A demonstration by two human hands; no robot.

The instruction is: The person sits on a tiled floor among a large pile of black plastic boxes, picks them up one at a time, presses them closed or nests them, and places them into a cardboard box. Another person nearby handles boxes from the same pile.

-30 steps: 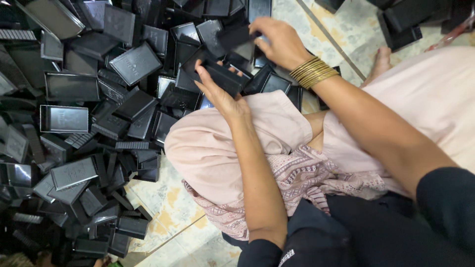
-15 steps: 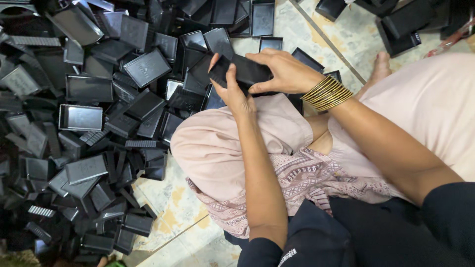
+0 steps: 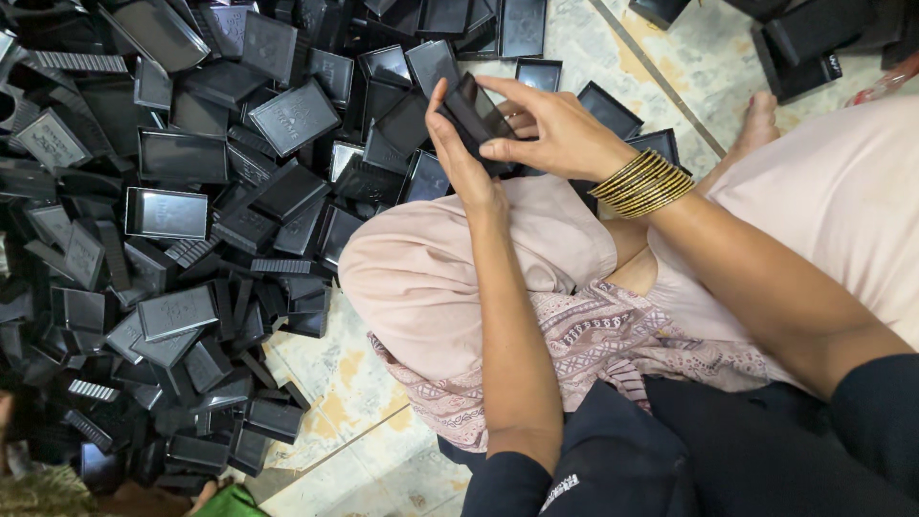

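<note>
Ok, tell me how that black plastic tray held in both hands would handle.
The black tray probably feels light: the left hand and right hand hold it with fingertips only. It looks stiff, keeping its flat shape. Its glossy surface might be slightly slippery.

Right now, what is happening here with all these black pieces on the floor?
A person sits on the tiled floor and holds one small black tray in both hands, above the knee. The left hand supports it from below and the right hand grips it from the side. A large pile of similar black trays lies to the person's left. Gold bangles sit on the right wrist.
</note>
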